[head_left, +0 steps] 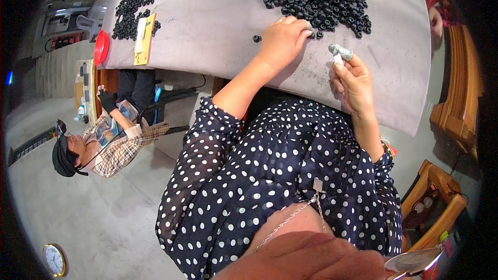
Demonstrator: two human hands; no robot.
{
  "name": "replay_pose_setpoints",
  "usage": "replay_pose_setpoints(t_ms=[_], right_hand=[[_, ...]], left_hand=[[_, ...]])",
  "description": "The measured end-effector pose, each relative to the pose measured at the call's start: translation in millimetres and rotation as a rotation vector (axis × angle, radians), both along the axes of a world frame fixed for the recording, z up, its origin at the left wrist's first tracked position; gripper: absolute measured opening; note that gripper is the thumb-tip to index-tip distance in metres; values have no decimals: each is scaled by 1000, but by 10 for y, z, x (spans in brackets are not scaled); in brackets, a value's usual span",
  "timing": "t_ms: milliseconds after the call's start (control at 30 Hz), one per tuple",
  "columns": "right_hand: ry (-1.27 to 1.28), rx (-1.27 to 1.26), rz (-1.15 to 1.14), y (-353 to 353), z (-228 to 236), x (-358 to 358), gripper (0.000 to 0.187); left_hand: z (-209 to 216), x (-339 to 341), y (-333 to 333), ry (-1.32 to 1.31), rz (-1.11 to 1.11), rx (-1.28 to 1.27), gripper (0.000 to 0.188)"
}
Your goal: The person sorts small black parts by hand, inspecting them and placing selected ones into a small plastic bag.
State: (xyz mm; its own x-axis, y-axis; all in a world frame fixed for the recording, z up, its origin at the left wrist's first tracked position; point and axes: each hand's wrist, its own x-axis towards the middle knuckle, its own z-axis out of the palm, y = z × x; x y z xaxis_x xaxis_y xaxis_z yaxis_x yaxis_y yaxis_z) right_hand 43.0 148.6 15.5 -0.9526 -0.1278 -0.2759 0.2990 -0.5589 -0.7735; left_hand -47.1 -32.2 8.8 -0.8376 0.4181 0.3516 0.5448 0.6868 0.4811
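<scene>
My left hand (282, 41) reaches to the near edge of a large heap of small black round parts (311, 0), each with a hole or dimple in the middle. Its fingers are bent together, and a black part (312, 36) shows at the fingertips. A pale wrap covers one fingertip. To the right, my right hand (355, 80) is raised over the table's near edge. Thumb and forefinger pinch a small flat white piece (338, 59), whose kind I cannot make out. Greyish-white wrapping (341, 51) covers a finger of that hand. One loose black part (257, 38) lies left of my left hand.
A pale cloth (218, 26) covers the table, with dark crumbs near my hands. More black parts (132, 2) lie at the far left, beside a yellow-and-white strip (145, 39) and a red bowl (101, 47). Another person (104, 140) sits at the left. Wooden furniture (456, 93) stands right.
</scene>
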Motion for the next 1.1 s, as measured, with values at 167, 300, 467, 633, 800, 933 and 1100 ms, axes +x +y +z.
replay_pose_setpoints(t_ms=[167, 300, 467, 633, 800, 933, 1100], right_hand=[[34, 8, -28, 15, -25, -2, 30], [26, 3, 6, -9, -43, -13, 31], [48, 77, 73, -55, -16, 8, 35], [69, 38, 167, -117, 5, 42, 42], [114, 35, 228, -136, 27, 79, 46], [143, 72, 274, -158, 45, 104, 44], [171, 70, 317, -145, 62, 113, 42]], left_hand=[[-27, 54, 92, -4, -52, -28, 16], [-53, 166, 53, 124, -109, 2, 18], [52, 344, -85, -946, -58, 868, 15], [168, 489, -180, -1215, 11, 1155, 14], [173, 544, -197, -1332, 23, 1284, 22], [180, 572, -183, -1361, -62, 1303, 32], [213, 597, -184, -1451, -97, 1353, 33]])
